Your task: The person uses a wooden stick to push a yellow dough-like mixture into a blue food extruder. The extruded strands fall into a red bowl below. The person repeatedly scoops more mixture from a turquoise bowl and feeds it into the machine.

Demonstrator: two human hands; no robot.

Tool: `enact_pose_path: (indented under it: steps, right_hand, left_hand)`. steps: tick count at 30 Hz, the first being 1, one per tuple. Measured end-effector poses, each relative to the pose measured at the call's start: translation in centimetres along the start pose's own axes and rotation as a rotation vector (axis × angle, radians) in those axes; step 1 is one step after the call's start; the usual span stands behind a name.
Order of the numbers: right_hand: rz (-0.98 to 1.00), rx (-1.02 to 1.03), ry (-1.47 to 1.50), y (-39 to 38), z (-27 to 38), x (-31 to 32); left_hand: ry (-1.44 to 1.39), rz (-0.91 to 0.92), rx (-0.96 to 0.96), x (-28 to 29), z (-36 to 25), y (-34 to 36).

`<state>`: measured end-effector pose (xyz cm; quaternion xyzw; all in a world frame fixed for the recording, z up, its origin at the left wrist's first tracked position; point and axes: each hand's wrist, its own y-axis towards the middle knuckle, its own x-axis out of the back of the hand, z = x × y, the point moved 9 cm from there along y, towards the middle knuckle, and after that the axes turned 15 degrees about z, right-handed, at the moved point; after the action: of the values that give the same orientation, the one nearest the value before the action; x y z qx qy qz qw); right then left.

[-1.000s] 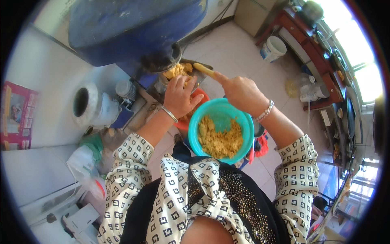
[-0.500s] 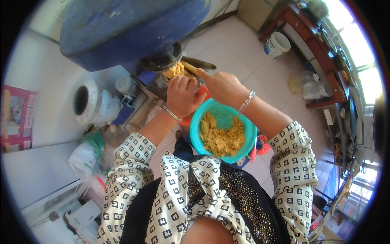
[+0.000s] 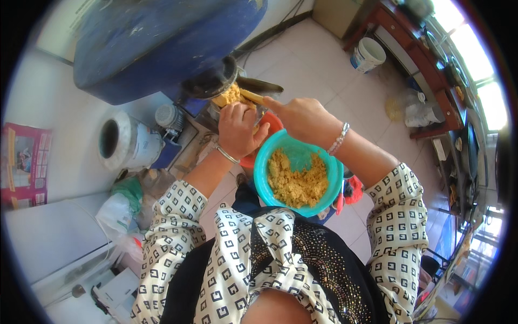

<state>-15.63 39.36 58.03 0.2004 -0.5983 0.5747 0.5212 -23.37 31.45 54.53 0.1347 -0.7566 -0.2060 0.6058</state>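
My right hand (image 3: 302, 120) is closed around a yellowish wooden stick (image 3: 251, 96), index finger laid along it. The stick's far end reaches a lump of yellow crumbly dough (image 3: 229, 95) under the dark round mouth (image 3: 211, 82) of a large blue machine (image 3: 162, 48). Beside that lump is my left hand (image 3: 236, 132), its thumb held apart and its fingers over the dough's near edge; the fingertips are partly hidden. Below both hands sits a turquoise basin (image 3: 260, 181) holding more crumbly yellow dough (image 3: 299, 181). Part of a red-orange bowl (image 3: 272, 123) shows behind its rim.
A dark curved metal piece (image 3: 261, 85) juts out right of the mouth. To the left stand a white drum (image 3: 137, 143) and a grey motor (image 3: 170, 116). A white bucket (image 3: 369, 54) and a red-brown wooden table (image 3: 413, 46) are at the far right.
My view has shifted slightly, so the machine sits a little lower and further left. Both hands stay by the dough lump, the right still gripping the stick.
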Motion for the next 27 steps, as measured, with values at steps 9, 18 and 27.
enact_pose_path:
  steps: [9,18,27]
  right_hand:
    - [0.001,-0.017,-0.006,1.1,-0.4,-0.3]
    - [-0.006,-0.069,0.048,1.1,-0.9,0.1]
    - [-0.028,-0.08,0.052,1.1,-1.1,0.9]
  left_hand:
    - [-0.151,-0.006,0.018,-0.3,1.1,-0.6]
    - [-0.092,-0.026,0.159,2.2,3.2,-3.3]
    - [0.027,0.027,0.116,1.1,4.0,-3.3]
